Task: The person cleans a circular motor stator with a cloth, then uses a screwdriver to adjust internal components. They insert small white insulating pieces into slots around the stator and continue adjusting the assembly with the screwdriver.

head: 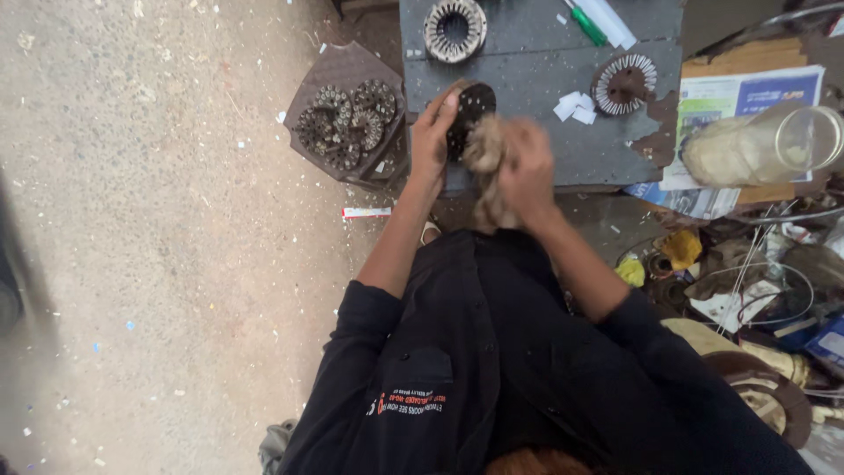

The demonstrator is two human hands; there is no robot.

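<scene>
My left hand (432, 132) grips a dark round slotted metal disc (469, 110), held upright over the near edge of a grey bench (527, 70). My right hand (527, 171) is closed on a wad of tan rag (488, 154) pressed against the disc's face. The rag's tail hangs down below my right hand. Part of the disc is hidden behind the rag and fingers.
A ring-shaped motor core (454, 29) and a second core (624, 84) lie on the bench, with white paper scraps (576, 105) and a green-tipped tube (589, 25). A tray of small cores (347, 119) sits on the floor at left. A plastic jar (765, 145) and clutter are at right.
</scene>
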